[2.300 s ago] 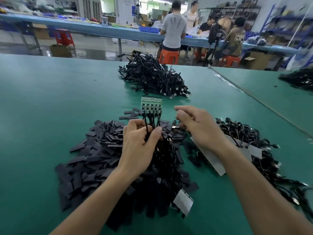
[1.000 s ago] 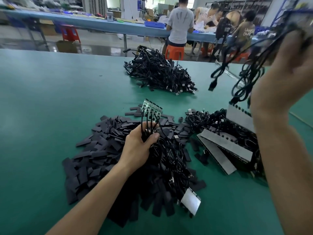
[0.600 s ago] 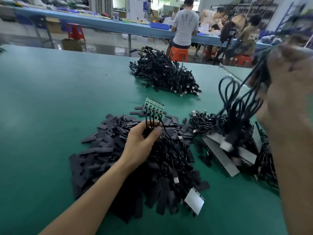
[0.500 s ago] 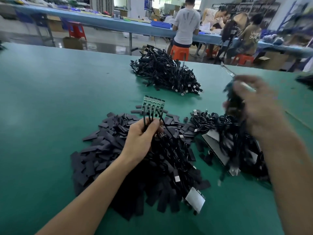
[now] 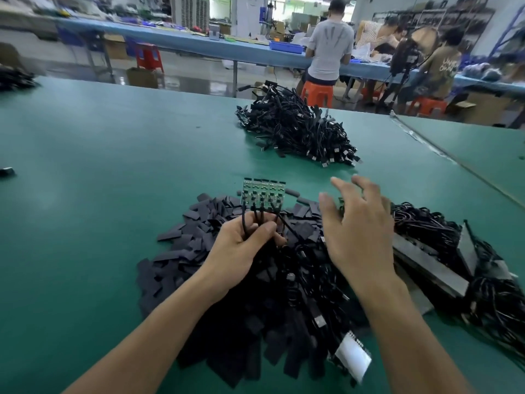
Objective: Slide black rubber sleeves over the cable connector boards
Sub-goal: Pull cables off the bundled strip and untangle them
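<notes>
Left hand (image 5: 241, 251): fingers curled around the cables (image 5: 257, 220) below the green boards (image 5: 262, 193).
Right hand (image 5: 359, 231): fingers spread, holding nothing, above the sleeves (image 5: 199, 240).

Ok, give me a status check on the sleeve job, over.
Left hand grips cables under the connector boards, no sleeves on yet. Right hand open, empty, over the sleeve pile. Loose cable tangle overlies it.

Right grip (image 5: 358, 231): fingertips are smearing with motion blur, and the palm is covering part of the cable tangle (image 5: 298, 280). Left grip (image 5: 241, 251): curled fingers are hiding the lower run of the wires (image 5: 243, 220) beneath the green connector boards (image 5: 262, 193), whose markings are showing too small to read. Right-hand cable heap (image 5: 483, 280) is running off the frame edge, and a dark item (image 5: 5, 171) is being cut off at the left edge, unidentifiable.
</notes>
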Demonstrator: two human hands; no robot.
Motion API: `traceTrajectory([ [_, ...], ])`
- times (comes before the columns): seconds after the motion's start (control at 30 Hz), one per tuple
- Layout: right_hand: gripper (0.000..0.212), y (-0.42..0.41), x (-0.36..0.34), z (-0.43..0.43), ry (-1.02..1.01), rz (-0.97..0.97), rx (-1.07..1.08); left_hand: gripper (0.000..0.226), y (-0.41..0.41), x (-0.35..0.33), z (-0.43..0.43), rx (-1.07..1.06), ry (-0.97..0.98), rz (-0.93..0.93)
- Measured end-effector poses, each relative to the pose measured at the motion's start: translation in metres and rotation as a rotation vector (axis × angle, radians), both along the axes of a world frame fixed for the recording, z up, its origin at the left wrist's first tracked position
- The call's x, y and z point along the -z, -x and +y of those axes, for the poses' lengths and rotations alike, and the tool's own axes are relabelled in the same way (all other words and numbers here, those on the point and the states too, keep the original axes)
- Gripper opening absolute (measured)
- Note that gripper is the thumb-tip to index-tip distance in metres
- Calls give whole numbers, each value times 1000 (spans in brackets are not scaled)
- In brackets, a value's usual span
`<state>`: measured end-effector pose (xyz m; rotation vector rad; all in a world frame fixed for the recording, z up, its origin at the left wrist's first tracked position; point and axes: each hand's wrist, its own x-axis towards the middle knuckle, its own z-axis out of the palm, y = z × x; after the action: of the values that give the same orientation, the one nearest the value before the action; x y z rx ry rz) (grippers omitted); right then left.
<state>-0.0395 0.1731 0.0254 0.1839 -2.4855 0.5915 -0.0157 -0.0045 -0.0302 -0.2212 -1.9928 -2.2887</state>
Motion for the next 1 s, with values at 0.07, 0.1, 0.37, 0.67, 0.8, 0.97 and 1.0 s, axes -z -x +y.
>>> traceTrajectory([
  [0.07, 51, -4, -6, -18, 336, -127, -233, 13, -1, 1, 1, 40, -52, -22],
  [0.1, 52, -4, -8, -27, 535, -256, -380, 19, -2, 2, 2, 61, -74, -22],
  [0.37, 21, 9, 5, -49, 959, -398, -678, 20, -4, 7, -6, 94, 58, -37],
  [0.67, 16, 7, 36, -53, 813, -327, -697, 11, 6, 1, -23, -157, -34, 153],
  [0.8, 11, 4, 44, -55, 943, -451, -761, 4, 5, 5, -27, -95, -81, 74],
  [0.97, 7, 3, 45, -58, 1096, -545, -791, 4, 4, 7, -28, 1, -190, 14],
  [1.0, 9, 4, 45, -58, 1119, -554, -779, 5, 4, 6, -28, 10, -194, 13],
])
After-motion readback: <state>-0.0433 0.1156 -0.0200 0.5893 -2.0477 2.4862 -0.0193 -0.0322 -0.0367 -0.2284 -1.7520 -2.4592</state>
